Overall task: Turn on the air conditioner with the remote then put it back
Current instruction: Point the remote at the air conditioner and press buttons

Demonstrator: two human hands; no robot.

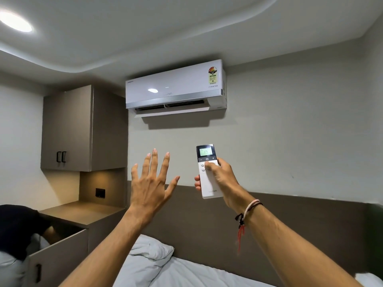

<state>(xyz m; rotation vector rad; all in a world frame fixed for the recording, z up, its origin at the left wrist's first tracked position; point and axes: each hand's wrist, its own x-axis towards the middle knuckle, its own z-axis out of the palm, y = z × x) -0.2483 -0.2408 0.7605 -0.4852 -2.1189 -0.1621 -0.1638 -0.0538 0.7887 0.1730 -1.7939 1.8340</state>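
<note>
So you had the remote (207,172) gripped in your right hand (222,179), held upright and aimed up at the air conditioner (175,88), which sat on the wall well above both your hands. Your thumb was resting across the button area just below the power key, and your other fingers (198,183) wrapped around from behind, tips peeking out on the remote's left edge. The little screen was lit and I could make out what looked like a 17 on it. The unit's flap was hanging open at the bottom and there were a couple of tiny lights on its front panel.

Your left hand (152,183) was raised just to the left of the remote, not touching it, empty, palm away from you with all the fingers spread wide. There was a clear gap between that thumb and the remote.

You had thread bracelets (247,212) on your right wrist, with a red tassel dangling off them.

Below your forearms there was a bed with a white pillow (149,259) and a brown headboard (196,220) behind it. Off to the left of your left hand was a brown wall cabinet (68,129) over a little counter, and another person in dark clothes (18,228) was leaning over at the far left edge
</note>
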